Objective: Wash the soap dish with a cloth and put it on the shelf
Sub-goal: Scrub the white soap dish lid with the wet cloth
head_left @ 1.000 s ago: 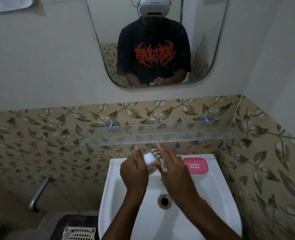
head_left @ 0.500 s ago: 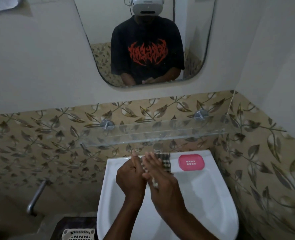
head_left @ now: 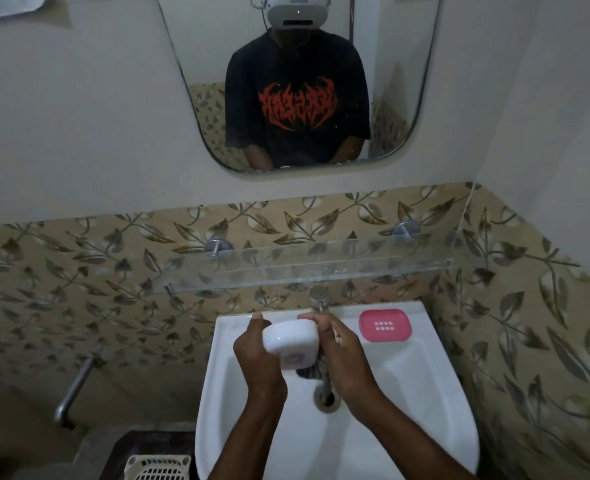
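Our left hand grips white soap dish over sink. Our right hand clutches striped cloth at dish's right edge. Glass shelf front edge above, apart. Pink tray on rim, right.

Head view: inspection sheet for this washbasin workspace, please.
Surface: white sink, tap at its back edge.
Job's things: white soap dish held over the sink; striped cloth beneath it; glass shelf on the wall above.
Clutter: pink tray on the sink's rim, right; white basket at lower left.
Hands: left hand grips the soap dish; right hand holds the cloth against it.
Cables: thin cord by the headset, in the mirror.
Surroundings: leaf-patterned tiles; metal pipe at left.
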